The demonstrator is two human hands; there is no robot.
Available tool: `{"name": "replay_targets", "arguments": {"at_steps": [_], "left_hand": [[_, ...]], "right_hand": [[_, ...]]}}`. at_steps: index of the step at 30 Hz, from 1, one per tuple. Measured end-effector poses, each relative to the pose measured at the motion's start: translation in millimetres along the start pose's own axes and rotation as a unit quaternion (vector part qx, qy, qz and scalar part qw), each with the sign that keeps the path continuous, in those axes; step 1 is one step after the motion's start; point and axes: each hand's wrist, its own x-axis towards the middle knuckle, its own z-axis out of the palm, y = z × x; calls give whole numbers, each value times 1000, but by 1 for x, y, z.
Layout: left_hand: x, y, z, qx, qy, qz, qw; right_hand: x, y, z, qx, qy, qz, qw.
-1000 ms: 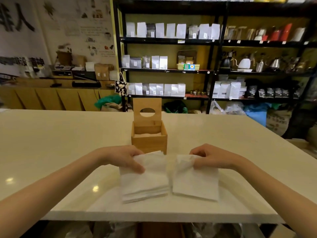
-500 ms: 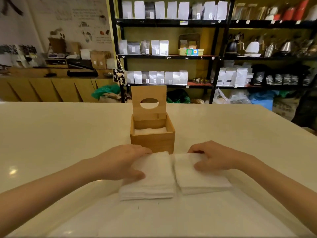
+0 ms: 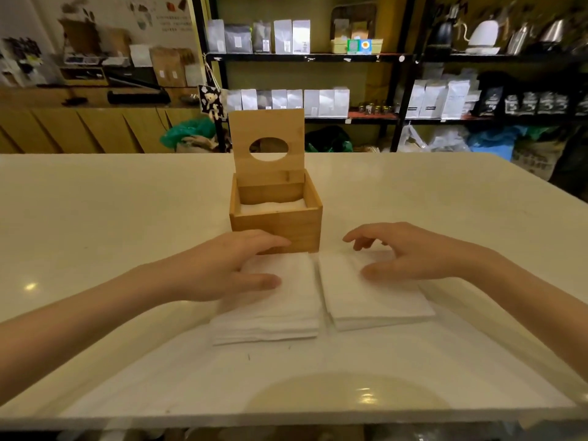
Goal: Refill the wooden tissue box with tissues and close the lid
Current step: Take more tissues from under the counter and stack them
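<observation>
Two tissue stacks (image 3: 318,300) under hands, box (image 3: 276,227) beyond

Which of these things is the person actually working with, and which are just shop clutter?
In use:
wooden tissue box, lid standing open
left tissue stack
right tissue stack
left hand, right hand

Just lying about:
shelf bags
kettles
green sack

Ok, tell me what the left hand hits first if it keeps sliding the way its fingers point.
Probably the wooden tissue box: the left hand points forward-right, fingertips already at its front wall, though contact is unclear.
</observation>
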Motion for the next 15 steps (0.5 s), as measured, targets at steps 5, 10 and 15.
{"name": "replay_targets", "arguments": {"at_steps": [5,10,15], "left_hand": [[25,21,-1,-4,-5,33,999],[48,33,14,-10,-56,30,998],[61,41,24,20,-80,23,996]], "right_hand": [[-4,0,-12,-11,-32,15,999],[-11,5,-12,-22,-33,37,999],[-16,9,-9,-12,-29,49,998]]}}
